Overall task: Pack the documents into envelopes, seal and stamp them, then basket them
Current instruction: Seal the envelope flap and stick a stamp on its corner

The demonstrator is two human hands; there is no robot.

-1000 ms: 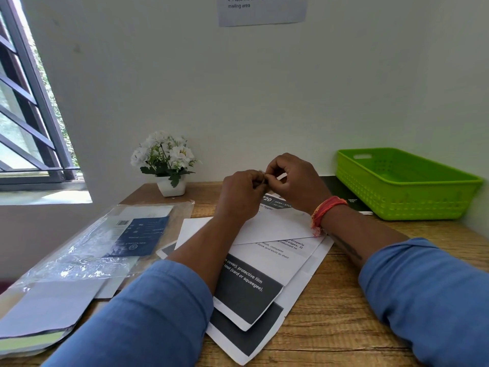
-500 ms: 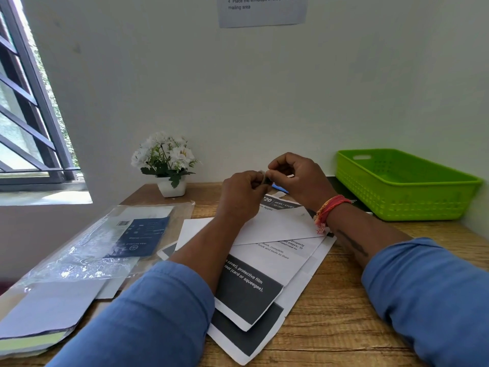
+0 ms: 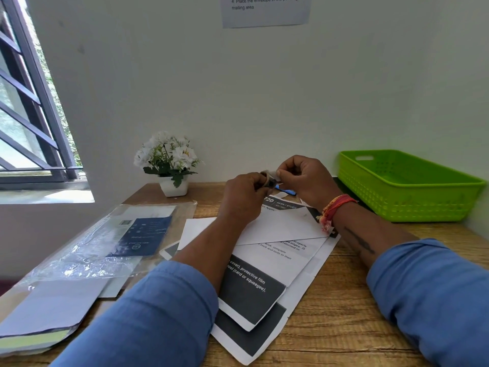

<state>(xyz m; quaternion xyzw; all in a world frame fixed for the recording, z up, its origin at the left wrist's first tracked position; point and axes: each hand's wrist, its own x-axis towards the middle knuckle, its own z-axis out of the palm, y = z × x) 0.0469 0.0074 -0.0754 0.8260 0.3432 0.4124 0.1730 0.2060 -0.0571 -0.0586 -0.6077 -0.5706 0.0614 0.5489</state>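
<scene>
My left hand (image 3: 242, 198) and my right hand (image 3: 304, 180) meet above the papers at the back of the desk. The left holds a small brownish tape roll (image 3: 266, 179). The right pinches a pale strip at the roll's edge. Below them a white envelope (image 3: 280, 226) lies flat on a loose pile of printed documents (image 3: 251, 290) with black blocks and white text. A green plastic basket (image 3: 407, 205) stands empty at the back right, against the wall.
A clear plastic sleeve (image 3: 87, 258) holding a blue card and more envelopes lies on the left. A white pot of flowers (image 3: 173, 185) stands at the back wall. A blue object (image 3: 287, 191) lies partly hidden behind my hands. A wooden desk (image 3: 344, 313) carries everything.
Both hands have lifted slightly off the envelope. The fingertips have drawn a little apart, and the small roll now shows between them.
</scene>
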